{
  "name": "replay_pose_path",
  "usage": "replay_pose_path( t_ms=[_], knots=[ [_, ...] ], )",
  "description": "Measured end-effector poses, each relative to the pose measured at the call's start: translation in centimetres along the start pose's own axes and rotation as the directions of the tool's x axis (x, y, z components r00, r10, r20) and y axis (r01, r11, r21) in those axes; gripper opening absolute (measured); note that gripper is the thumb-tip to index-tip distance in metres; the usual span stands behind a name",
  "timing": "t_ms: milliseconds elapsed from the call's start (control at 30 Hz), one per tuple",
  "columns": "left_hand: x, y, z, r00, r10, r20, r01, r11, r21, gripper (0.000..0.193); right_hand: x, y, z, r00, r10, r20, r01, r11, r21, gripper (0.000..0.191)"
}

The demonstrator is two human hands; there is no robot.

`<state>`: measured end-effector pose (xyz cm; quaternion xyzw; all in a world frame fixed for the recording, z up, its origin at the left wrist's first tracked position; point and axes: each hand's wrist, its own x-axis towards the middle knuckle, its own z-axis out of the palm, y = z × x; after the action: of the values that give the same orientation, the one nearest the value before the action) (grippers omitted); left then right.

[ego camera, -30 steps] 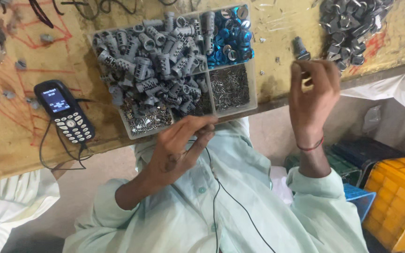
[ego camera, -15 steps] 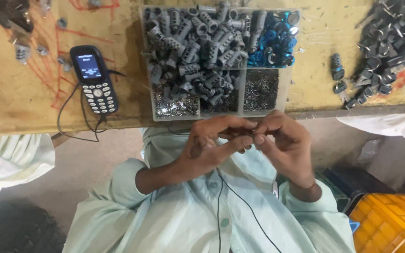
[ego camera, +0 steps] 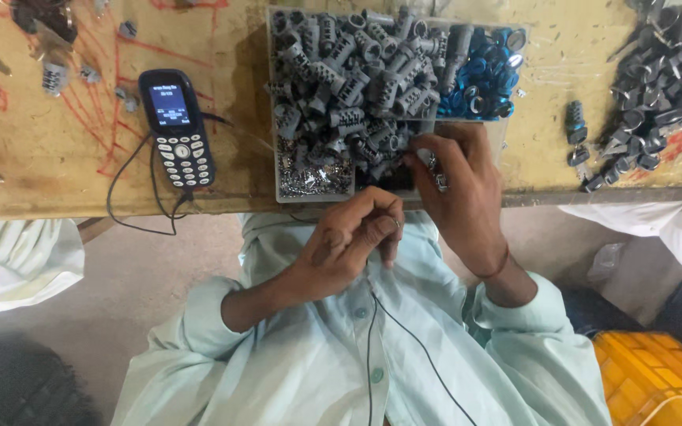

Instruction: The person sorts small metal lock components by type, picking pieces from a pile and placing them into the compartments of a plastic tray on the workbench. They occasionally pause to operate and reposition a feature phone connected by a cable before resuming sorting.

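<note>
Spanning the top of the view, your bench (ego camera: 57,150) carries a divided tray (ego camera: 271,102) at its near edge. Grey cylinders (ego camera: 357,71) fill most of the tray, blue rings (ego camera: 479,75) sit in its far right compartment, and small metal bits (ego camera: 313,170) lie in the near left one. A loose heap of dark parts (ego camera: 657,79) lies well to the right, apart from the tray. A black phone (ego camera: 177,126) lies just left of the tray, its cord trailing over the bench edge. Your right hand (ego camera: 459,189) reaches into the tray's near right compartment, fingers (ego camera: 420,166) curled down among the parts; what they grip cannot be told. Your left hand (ego camera: 349,244) hangs just below the bench edge, fingers pinched together on something too small to identify.
</note>
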<state>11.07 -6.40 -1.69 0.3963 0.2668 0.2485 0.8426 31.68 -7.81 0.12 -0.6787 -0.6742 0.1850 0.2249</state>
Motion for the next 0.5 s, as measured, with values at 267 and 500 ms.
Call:
replay_pose_path(
  t_ms=[267,500],
  knots=[
    [1.5,0.2,0.0,0.987,-0.160,-0.032,0.149,0.961,-0.232,0.024,-3.5,0.3,-2.2,0.974,0.079,0.214,-0.186,0.819,0.542,0.037],
    [0.9,1.5,0.3,0.965,-0.232,-0.123,0.216,0.967,-0.133,0.019,-3.3,-0.5,-1.7,0.990,-0.137,-0.015,0.134,0.935,0.327,0.034]
  ],
)
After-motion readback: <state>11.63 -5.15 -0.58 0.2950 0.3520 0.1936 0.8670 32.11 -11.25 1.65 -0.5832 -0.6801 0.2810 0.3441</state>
